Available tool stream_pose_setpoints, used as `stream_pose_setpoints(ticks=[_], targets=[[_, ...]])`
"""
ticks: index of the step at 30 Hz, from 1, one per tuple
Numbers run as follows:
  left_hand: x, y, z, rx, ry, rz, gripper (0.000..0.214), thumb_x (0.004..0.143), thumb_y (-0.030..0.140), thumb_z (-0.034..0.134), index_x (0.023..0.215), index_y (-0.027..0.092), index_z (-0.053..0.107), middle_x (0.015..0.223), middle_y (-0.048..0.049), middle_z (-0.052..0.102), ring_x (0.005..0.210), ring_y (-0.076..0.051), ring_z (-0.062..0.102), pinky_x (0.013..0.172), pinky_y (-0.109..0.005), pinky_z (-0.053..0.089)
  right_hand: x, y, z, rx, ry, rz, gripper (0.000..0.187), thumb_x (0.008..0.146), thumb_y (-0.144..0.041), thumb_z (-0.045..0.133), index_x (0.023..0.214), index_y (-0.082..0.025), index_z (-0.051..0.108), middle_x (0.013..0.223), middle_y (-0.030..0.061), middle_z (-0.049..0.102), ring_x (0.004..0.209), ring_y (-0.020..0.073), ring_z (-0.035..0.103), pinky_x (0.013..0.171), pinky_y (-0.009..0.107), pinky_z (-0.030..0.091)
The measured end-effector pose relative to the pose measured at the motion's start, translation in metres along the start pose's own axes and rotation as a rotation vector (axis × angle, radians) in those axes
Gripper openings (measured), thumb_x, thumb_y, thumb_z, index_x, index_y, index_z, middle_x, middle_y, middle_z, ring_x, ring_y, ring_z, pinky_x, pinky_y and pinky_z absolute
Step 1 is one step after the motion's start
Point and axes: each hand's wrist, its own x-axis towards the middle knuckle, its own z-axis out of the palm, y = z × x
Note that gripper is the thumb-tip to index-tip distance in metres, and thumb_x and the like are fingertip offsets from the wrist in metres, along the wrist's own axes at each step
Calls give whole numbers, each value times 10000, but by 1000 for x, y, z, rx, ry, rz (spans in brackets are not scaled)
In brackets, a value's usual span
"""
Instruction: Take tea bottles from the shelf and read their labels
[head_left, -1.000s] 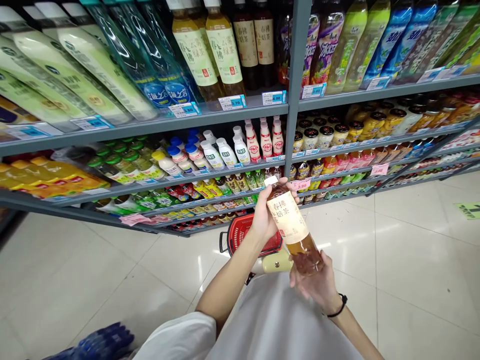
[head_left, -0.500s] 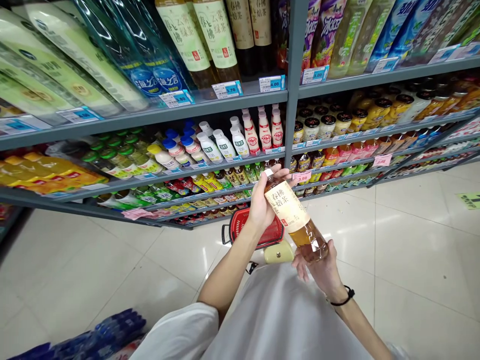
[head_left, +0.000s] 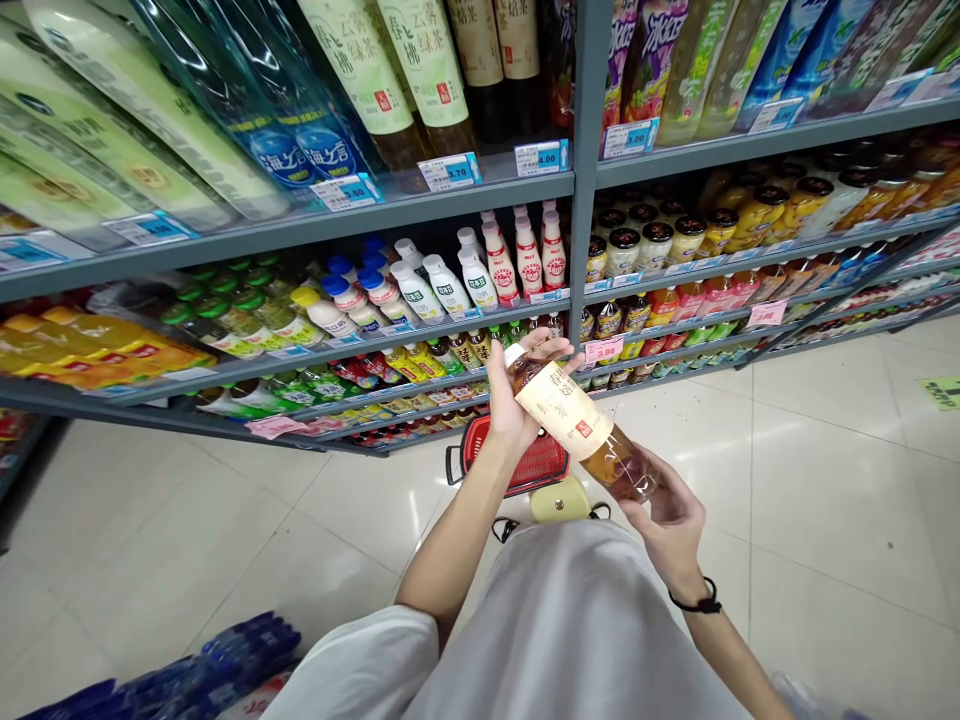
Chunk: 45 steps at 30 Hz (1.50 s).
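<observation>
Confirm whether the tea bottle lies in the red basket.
No, the left hand and right hand hold the tea bottle tilted above the red basket.

Head camera faces down, seemingly near shelves [head_left: 300, 235].

**Stocked shelves over a tiled floor**

Grey metal shelving [head_left: 583, 150] fills the far side. Its top board [head_left: 300, 235] carries tall green-label tea bottles [head_left: 420, 70] and blue water bottles [head_left: 300, 130], with price tags [head_left: 448, 172] along the edge. The next level holds small white bottles [head_left: 420, 290]; to the right stand black-lidded jars [head_left: 656, 240], and to the left yellow bottles [head_left: 90, 345]. On the glossy pale floor [head_left: 825, 480] sit a red basket [head_left: 536, 465] and, near left, blue bottle packs [head_left: 225, 660].
</observation>
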Motion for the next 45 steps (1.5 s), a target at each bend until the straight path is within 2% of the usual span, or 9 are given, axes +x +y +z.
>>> stream_pose_setpoints(ticks=[8, 14, 17, 21, 25, 31, 37, 40, 45], targets=[[2, -1, -1, -59, 23, -46, 870, 949, 860, 290, 1022, 138, 768, 962, -145, 773, 956, -270, 733, 1064, -513, 556, 12, 3, -13, -482, -82, -523, 768, 848, -148, 846, 1546, -242, 540, 1303, 175, 681, 1175, 332, 700, 892, 473, 682], [5, -2, -3, -112, 1, -79, 930, 930, 871, 235, 1036, 113, 763, 965, -167, 763, 955, -283, 723, 1053, -532, 551, 16, 13, -30, -723, -159, -768, 801, 897, -141, 802, 1608, -272, 458, 1386, 199, 639, 1211, 343, 695, 886, 501, 692], [5, -4, -4, -107, 6, -96, 919, 919, 874, 258, 1046, 112, 757, 985, -174, 761, 962, -295, 720, 1034, -549, 555, 17, 15, -32, -741, -165, -784, 805, 894, -128, 798, 1608, -266, 454, 1388, 205, 639, 1211, 345, 697, 874, 497, 694], [2, -6, -6, -76, 9, -90, 887, 906, 874, 311, 1074, 123, 751, 1028, -168, 765, 1036, -331, 726, 1012, -535, 568, 14, 18, -24, -634, -100, -622, 859, 812, -175, 892, 1572, -238, 497, 1295, 180, 697, 1138, 323, 723, 882, 462, 689], [-3, -6, -2, -44, 57, -50, 765, 904, 835, 381, 1036, 168, 730, 1021, -138, 766, 1196, -361, 694, 1023, -509, 565, 6, 24, -16, -453, -27, -339, 709, 805, -261, 898, 1448, -208, 603, 1227, 143, 729, 1052, 277, 745, 889, 399, 680], [-6, -4, 6, -37, 80, -43, 700, 885, 800, 436, 1038, 175, 713, 1088, -149, 763, 1266, -384, 664, 1026, -517, 565, 0, 24, -11, -130, -53, -22, 599, 788, -326, 906, 1320, -182, 672, 1211, 150, 748, 1066, 282, 746, 887, 390, 671], [-9, -6, 10, -36, 50, -53, 659, 912, 753, 434, 1032, 171, 719, 1085, -145, 765, 1273, -390, 660, 1022, -518, 569, -1, 22, -9, 304, -119, 341, 569, 804, -547, 876, 1220, -193, 717, 964, 105, 780, 684, 254, 751, 466, 302, 577], [-11, -7, 11, -39, 28, -53, 642, 930, 724, 425, 1034, 168, 726, 1060, -138, 767, 1265, -385, 667, 1025, -514, 572, 0, 20, -7, 410, -197, 443, 597, 795, -619, 859, 1162, -165, 733, 853, 98, 765, 568, 227, 715, 395, 264, 518], [-12, -7, 11, -14, 40, -74, 675, 902, 744, 445, 1092, 162, 728, 1096, -151, 765, 1267, -394, 666, 1028, -529, 572, -1, 15, 1, 468, -358, 553, 682, 803, -755, 773, 1087, -137, 726, 883, 158, 786, 481, 205, 680, 347, 245, 478]])
